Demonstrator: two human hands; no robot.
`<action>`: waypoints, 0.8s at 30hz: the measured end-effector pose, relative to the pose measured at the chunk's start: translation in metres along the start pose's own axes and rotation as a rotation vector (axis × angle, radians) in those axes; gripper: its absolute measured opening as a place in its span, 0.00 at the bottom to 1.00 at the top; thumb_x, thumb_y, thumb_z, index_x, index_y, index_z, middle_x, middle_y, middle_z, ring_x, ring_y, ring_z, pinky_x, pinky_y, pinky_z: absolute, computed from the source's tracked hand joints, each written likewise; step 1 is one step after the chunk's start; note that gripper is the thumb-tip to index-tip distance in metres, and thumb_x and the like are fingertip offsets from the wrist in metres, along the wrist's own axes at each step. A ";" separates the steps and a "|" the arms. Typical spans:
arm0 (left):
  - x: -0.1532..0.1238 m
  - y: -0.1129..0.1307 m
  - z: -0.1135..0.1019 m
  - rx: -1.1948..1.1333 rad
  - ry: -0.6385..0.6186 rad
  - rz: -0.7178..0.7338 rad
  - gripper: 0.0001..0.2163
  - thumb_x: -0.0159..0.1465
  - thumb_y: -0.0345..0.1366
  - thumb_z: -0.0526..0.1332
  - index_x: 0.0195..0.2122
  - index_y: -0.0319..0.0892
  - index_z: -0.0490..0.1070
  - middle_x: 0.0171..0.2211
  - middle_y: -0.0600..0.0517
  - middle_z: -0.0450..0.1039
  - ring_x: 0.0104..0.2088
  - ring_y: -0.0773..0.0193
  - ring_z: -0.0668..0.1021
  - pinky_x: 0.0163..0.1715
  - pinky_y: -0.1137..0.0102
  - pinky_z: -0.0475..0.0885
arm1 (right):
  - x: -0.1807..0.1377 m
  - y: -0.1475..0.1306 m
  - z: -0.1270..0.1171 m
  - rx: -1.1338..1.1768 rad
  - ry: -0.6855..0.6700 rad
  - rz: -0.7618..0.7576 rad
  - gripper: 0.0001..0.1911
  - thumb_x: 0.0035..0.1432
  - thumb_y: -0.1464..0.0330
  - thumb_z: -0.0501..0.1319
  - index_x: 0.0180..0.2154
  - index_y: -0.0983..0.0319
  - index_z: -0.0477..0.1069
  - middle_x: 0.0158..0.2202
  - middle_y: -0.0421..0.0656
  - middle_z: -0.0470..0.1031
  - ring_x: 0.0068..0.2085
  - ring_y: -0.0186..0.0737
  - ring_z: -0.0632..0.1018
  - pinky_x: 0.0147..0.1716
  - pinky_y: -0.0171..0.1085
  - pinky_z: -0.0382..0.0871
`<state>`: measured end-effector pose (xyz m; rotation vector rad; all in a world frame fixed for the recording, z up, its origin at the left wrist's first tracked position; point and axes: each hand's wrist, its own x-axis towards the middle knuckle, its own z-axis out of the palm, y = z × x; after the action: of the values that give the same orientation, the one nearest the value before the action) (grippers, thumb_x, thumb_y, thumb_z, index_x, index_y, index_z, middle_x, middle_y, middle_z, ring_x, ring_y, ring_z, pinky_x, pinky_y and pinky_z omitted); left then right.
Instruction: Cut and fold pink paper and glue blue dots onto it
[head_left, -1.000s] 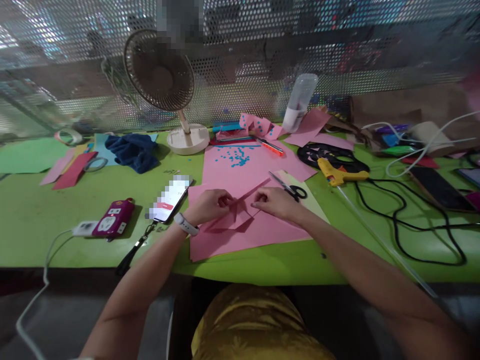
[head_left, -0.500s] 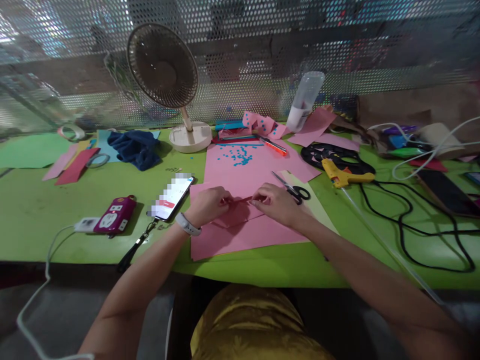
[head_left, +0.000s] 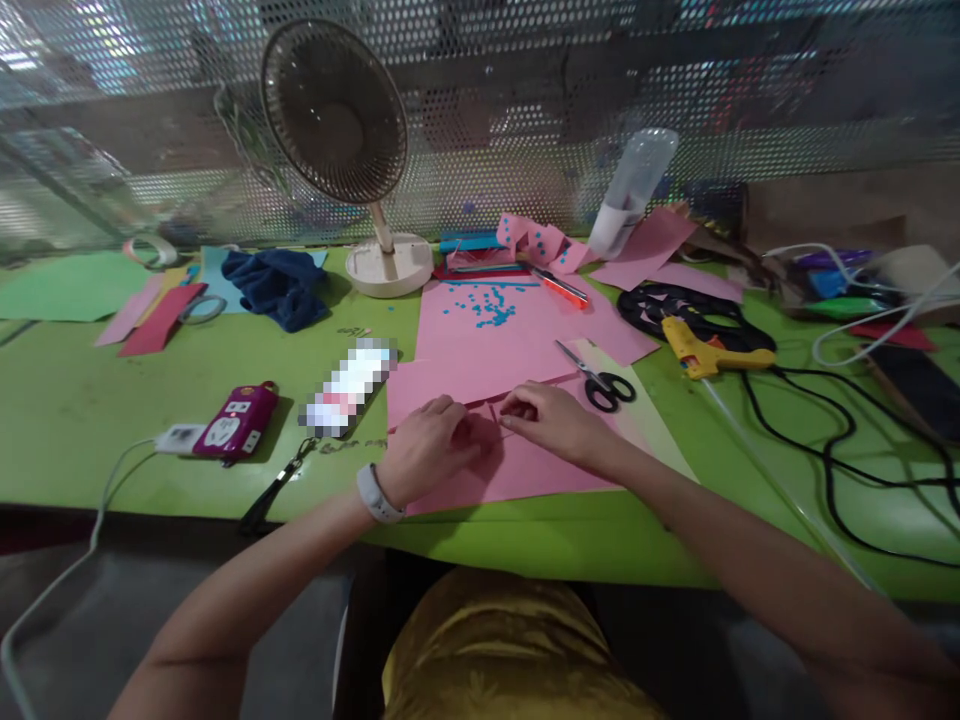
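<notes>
Near the surface's (head_left: 90, 420) front edge, both hands press on a pink sheet (head_left: 517, 465): the left hand (head_left: 431, 450) flat, the right hand (head_left: 551, 420) pinching a fold (fingertips nearly meeting). Just beyond lie scissors (head_left: 600, 378); a glue gun (head_left: 709, 352) farther right; a fan (head_left: 341, 120) stands far back.

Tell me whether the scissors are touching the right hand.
Apart. In the head view the scissors lie on the pink paper beyond the right hand, with a strip of bare paper showing between the handles and the knuckles.
</notes>
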<state>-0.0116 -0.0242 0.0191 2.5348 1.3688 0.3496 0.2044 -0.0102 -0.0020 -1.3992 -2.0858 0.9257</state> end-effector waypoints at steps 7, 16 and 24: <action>0.001 -0.006 0.003 -0.275 0.020 -0.045 0.02 0.59 0.30 0.63 0.32 0.40 0.71 0.33 0.51 0.72 0.32 0.64 0.74 0.32 0.69 0.68 | -0.006 -0.014 -0.002 0.066 -0.052 0.083 0.06 0.57 0.69 0.60 0.35 0.63 0.75 0.33 0.43 0.78 0.33 0.37 0.76 0.32 0.35 0.65; -0.001 -0.012 -0.009 -0.400 -0.195 -0.011 0.03 0.61 0.29 0.58 0.35 0.41 0.69 0.32 0.53 0.74 0.29 0.67 0.73 0.29 0.72 0.64 | -0.008 -0.021 -0.009 -0.002 -0.129 -0.048 0.08 0.53 0.71 0.61 0.38 0.62 0.76 0.39 0.44 0.76 0.37 0.37 0.75 0.36 0.35 0.66; -0.003 -0.009 -0.006 -0.386 -0.167 -0.060 0.02 0.64 0.32 0.58 0.37 0.42 0.68 0.33 0.52 0.75 0.32 0.64 0.75 0.31 0.70 0.64 | -0.002 -0.023 0.006 0.070 -0.118 0.062 0.12 0.60 0.60 0.59 0.31 0.61 0.73 0.32 0.41 0.76 0.32 0.35 0.74 0.30 0.34 0.60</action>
<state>-0.0225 -0.0216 0.0213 2.1516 1.1818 0.3438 0.1862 -0.0197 0.0110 -1.4108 -2.0831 1.1203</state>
